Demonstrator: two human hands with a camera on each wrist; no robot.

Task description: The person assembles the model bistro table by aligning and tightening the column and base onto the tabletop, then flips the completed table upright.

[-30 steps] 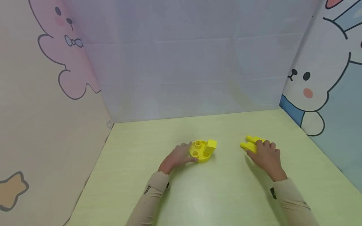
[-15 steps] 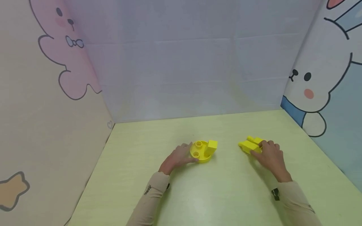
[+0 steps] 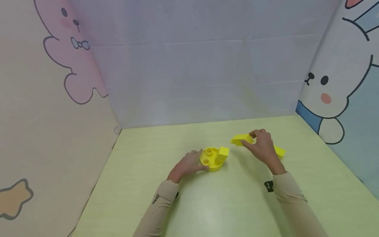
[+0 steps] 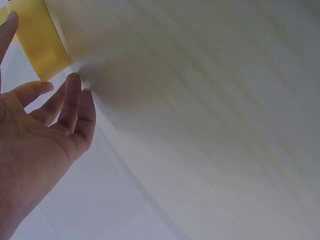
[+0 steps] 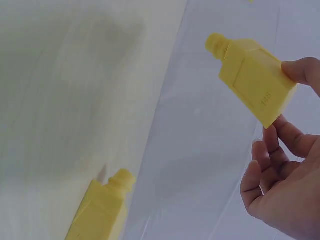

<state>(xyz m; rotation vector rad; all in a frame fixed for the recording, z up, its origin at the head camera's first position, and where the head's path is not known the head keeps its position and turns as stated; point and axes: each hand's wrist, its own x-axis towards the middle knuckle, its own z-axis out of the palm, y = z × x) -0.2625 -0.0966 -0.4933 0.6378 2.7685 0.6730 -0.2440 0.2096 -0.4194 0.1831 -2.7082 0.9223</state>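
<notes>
My left hand (image 3: 186, 164) grips the rim of a round yellow base (image 3: 211, 167) on the table, thumb at its near side and index finger at its far side. Two ring-shaped sockets show on the base, and an angular yellow block (image 3: 222, 154) stands upright at its right. My right hand (image 3: 263, 146) pinches a yellow block with a round knob (image 5: 257, 77) between thumb and fingers, above the table. A second knobbed yellow block (image 5: 102, 212) lies on the table, partly hidden behind the right hand in the head view.
The pale table (image 3: 201, 210) is bounded by a plain back sheet (image 3: 192, 82) and two side walls with cartoon animals. The left wall (image 3: 59, 138) and right wall (image 3: 358, 131) meet the table's edges.
The right hand has lifted one knobbed block from beside the other and moved it left towards the round base. The second block stays behind on the table. The left hand keeps its hold.
</notes>
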